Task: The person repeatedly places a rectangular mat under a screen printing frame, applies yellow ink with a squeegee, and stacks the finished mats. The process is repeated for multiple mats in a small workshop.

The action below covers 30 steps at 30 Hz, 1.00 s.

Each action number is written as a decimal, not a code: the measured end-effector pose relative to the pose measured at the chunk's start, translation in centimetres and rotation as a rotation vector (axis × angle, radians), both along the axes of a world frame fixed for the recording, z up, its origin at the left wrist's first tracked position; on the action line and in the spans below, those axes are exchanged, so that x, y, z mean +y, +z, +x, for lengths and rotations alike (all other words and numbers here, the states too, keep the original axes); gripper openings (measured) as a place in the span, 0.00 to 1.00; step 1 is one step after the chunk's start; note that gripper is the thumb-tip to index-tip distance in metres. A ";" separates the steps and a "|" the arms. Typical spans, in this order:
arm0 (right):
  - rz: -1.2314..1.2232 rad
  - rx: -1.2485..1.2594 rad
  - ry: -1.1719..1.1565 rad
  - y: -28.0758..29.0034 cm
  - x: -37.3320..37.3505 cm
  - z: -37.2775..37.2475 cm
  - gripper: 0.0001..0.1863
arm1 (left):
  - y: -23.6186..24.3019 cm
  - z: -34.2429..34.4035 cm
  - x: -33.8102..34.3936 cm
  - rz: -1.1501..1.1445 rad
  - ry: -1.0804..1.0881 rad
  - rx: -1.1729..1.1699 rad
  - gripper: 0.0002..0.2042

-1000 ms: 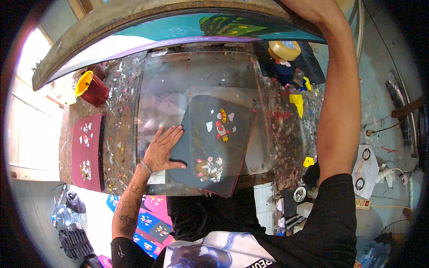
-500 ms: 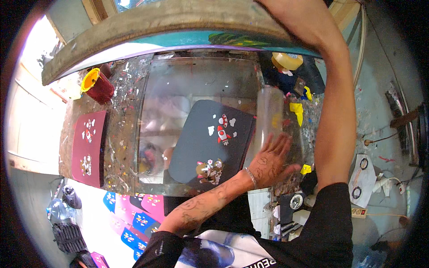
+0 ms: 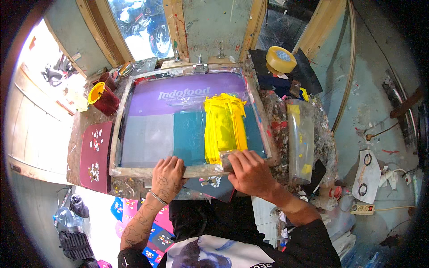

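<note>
A wooden-framed printing screen lies flat on the worktable, its mesh partly purple and teal. My left hand is closed over its front rail. My right hand grips a small squeegee at the front end of a thick patch of yellow ink. That patch runs from the middle of the mesh to the front rail, with ridges along its sides. Beneath the screen, the near edge of a dark panel with printed figures sticks out; the rest of it is hidden.
A maroon printed panel lies left of the screen, near a red ink pot with a yellow rim. On the right are a tape roll and a clear plastic sheet with yellow marks. Hinge clamps stand behind the screen.
The screen has come down from its raised position over the dark panel. My right hand has left its raised edge and holds the squeegee; my left hand has moved left onto the front rail.
</note>
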State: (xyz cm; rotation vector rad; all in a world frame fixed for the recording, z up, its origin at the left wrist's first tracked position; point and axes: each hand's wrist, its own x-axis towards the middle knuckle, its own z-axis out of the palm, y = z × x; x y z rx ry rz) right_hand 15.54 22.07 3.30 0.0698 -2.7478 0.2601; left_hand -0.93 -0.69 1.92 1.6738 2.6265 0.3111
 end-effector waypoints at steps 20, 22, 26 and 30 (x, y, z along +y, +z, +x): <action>-0.031 -0.120 0.005 -4.2 7.0 -9.5 0.08 | -3.3 0.0 -0.4 -0.010 -0.045 -0.084 0.22; -0.017 -0.053 -0.024 -5.1 9.3 -12.6 0.09 | -4.0 -0.1 -0.2 -0.013 -0.039 -0.080 0.22; -0.185 -0.230 -0.075 -4.1 11.9 -16.4 0.13 | -5.3 0.0 -0.4 -0.035 -0.036 -0.075 0.23; -0.117 -0.202 -0.138 -4.7 12.7 -17.7 0.15 | -5.7 -0.2 -0.2 -0.013 -0.044 -0.071 0.25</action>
